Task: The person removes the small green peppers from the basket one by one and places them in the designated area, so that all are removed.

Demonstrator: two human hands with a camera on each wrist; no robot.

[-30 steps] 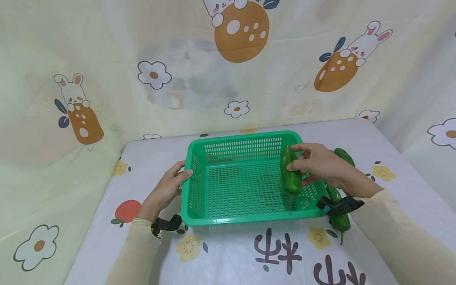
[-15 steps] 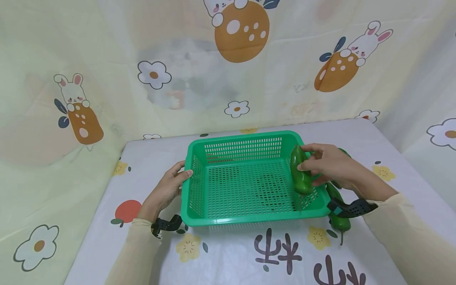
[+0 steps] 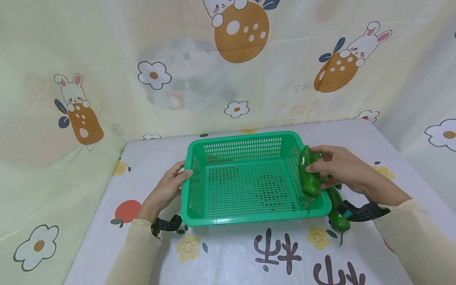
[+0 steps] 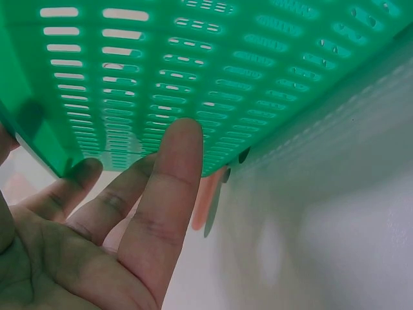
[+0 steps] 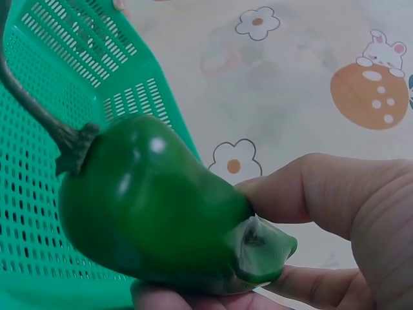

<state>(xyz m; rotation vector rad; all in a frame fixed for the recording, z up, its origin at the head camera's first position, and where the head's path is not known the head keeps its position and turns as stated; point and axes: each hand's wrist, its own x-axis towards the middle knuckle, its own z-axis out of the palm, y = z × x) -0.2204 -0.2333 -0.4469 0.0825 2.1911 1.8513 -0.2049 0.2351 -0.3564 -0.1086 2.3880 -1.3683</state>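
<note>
A green plastic basket (image 3: pixel 249 220) with slotted walls stands mid-table in the head view, its inside bare. My left hand (image 3: pixel 167 189) grips its left end, thumb over the rim. In the left wrist view, the fingers (image 4: pixel 171 187) lie against the slotted outer side. My right hand (image 3: pixel 343 168) pinches a glossy green pepper (image 3: pixel 309 174) above the basket's right end wall. Up close in the right wrist view, the pepper (image 5: pixel 155 206) has its stem pointing up-left and a pale, creased patch near its tip. More green peppers (image 3: pixel 336 215) lie on the table, partly under the right wrist.
A patterned cloth covers the table (image 3: pixel 221 253). Behind it hangs a cloth backdrop (image 3: pixel 192 99) printed with rabbits and flowers. A black wrist strap (image 3: pixel 367 212) sits on the right wrist, another wrist strap (image 3: pixel 166 224) on the left.
My right hand has carried the pepper rightward, from over the basket's inside to over its right end wall. The left hand and basket have stayed put.
</note>
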